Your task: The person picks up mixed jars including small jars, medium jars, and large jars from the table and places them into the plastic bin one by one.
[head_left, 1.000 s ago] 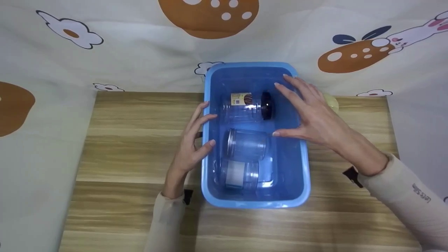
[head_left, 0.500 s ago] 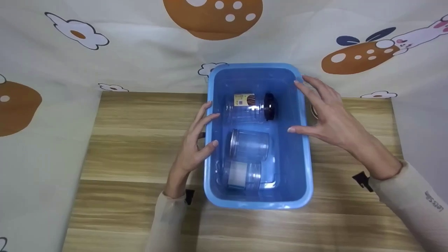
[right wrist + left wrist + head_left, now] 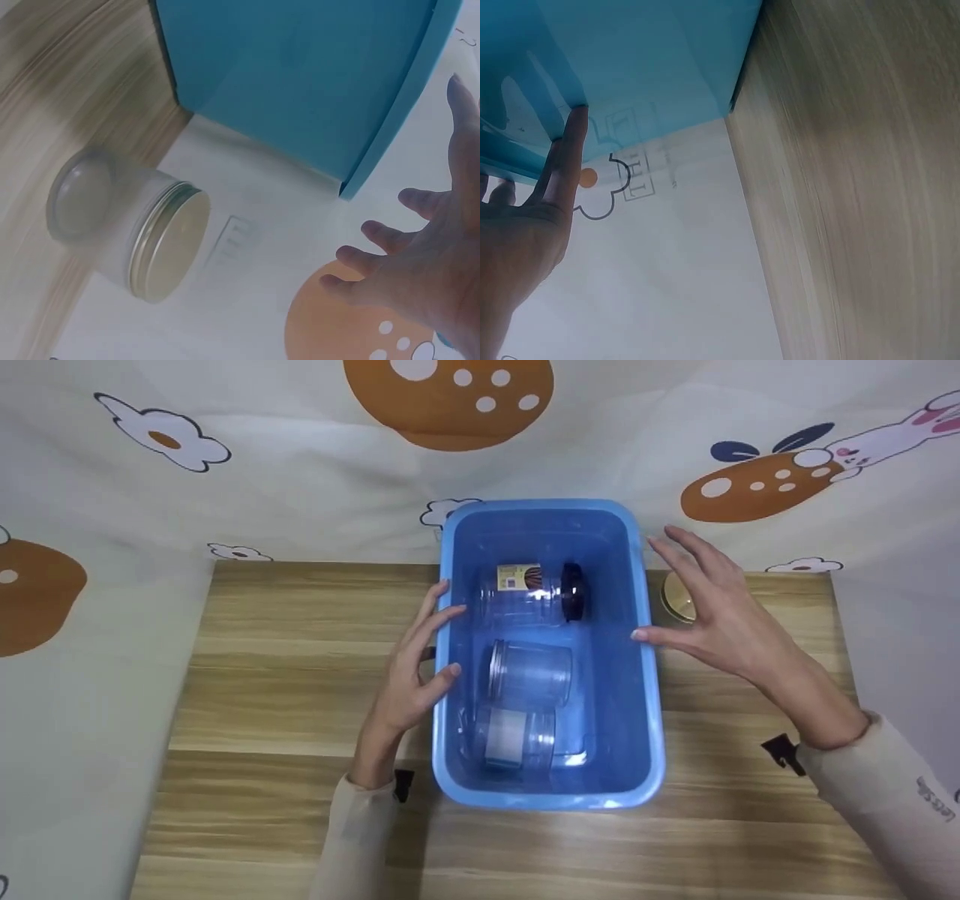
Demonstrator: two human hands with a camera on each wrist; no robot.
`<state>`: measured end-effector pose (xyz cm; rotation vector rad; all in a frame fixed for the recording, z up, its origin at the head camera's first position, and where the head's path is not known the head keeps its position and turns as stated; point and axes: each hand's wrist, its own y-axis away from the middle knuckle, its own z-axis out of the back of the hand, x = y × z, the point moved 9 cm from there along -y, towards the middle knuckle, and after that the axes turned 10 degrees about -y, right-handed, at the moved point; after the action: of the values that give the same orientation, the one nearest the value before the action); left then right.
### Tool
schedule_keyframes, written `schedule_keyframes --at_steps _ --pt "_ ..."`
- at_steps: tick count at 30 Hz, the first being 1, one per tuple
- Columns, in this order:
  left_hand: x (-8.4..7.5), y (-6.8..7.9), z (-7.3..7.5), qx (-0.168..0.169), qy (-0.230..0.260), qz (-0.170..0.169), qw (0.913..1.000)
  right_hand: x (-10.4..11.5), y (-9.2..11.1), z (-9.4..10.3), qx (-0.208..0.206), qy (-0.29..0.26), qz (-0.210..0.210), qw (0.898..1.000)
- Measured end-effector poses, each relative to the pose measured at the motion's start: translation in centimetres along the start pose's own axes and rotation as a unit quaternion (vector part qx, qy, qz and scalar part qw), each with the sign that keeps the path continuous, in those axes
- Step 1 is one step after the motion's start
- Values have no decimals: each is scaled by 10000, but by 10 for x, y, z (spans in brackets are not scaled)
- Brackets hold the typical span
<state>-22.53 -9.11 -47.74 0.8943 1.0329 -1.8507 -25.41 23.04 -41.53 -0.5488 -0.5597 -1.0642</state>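
A blue plastic bin (image 3: 646,720) stands on the table, holding three clear plastic jars on their sides. The farthest jar (image 3: 518,600) has a yellow label and a dark lid; the middle jar (image 3: 538,671) has a silvery rim, and the nearest jar (image 3: 505,739) a pale label. My left hand (image 3: 411,682) rests at the bin's left rim with fingers nearly straight. Fingers spread, my right hand (image 3: 724,619) hovers over the right side, thumb tip by the rim. Under it, outside the bin, stands a clear jar with a gold lid (image 3: 176,247), partly hidden in the head view.
The wood-grain table (image 3: 300,675) extends on both sides of the bin and in front of it. A pale patterned cloth (image 3: 300,472) hangs right behind the bin, and more cloth borders the table's left and right.
My right hand has moved right, from above the bin's inside to beyond its right rim, uncovering part of the gold lid. The left hand stays at the left rim.
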Motion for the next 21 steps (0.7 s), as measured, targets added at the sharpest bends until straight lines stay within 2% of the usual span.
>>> schedule_keyframes --at_steps 7,14,17,21 --pt "0 2 0 -10 -30 0 10000 -12 7 3 -50 -136 -183 9997" --pt "-1 2 0 -27 -18 31 10000 -29 17 8 -74 -238 -578 9980" --pt "-7 1 2 -54 -8 58 10000 -36 21 9 -58 -227 -752 9969" --pt "-25 -1 6 -37 41 182 9998 -42 24 11 -85 -218 -859 9960"
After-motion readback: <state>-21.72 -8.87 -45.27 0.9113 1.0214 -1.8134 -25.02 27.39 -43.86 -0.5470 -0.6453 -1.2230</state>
